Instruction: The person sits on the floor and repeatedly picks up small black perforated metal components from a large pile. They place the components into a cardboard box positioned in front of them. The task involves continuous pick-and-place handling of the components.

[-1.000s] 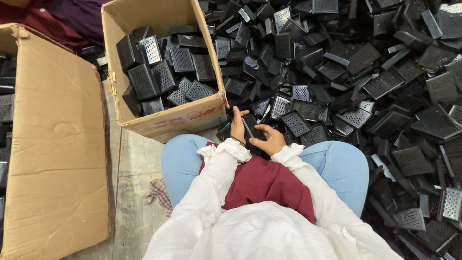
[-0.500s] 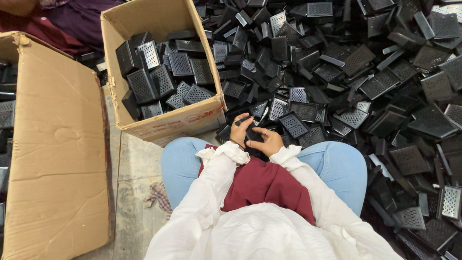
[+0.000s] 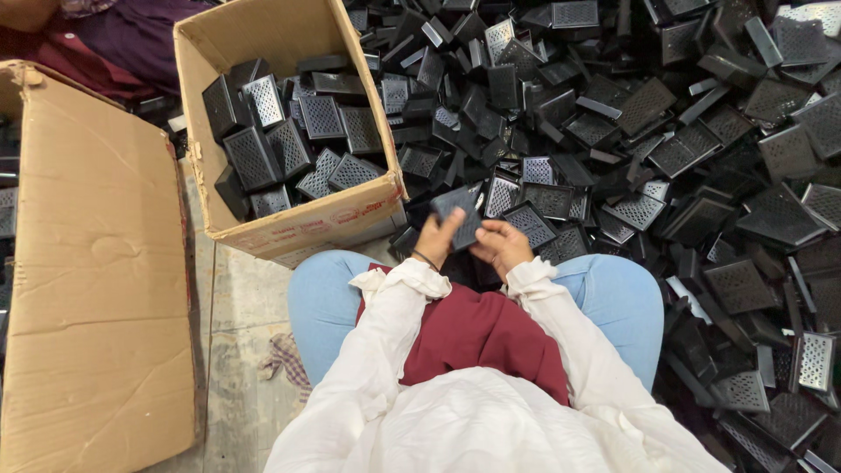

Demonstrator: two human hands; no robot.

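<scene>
At centre frame my left hand (image 3: 435, 238) and right hand (image 3: 500, 245) both grip one black perforated panel (image 3: 459, 215) — it looks light, stiff and thin (likely sharp-edged), so I'd pinch its rim. The cardboard box (image 3: 302, 223) sits upper left — the loose pile (image 3: 666, 140) fills the right.

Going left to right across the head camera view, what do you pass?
Flattened cardboard box → open cardboard box part-filled with black perforated parts → left hand gripping a black perforated part → right hand beside it → big heap of black perforated parts.
</scene>
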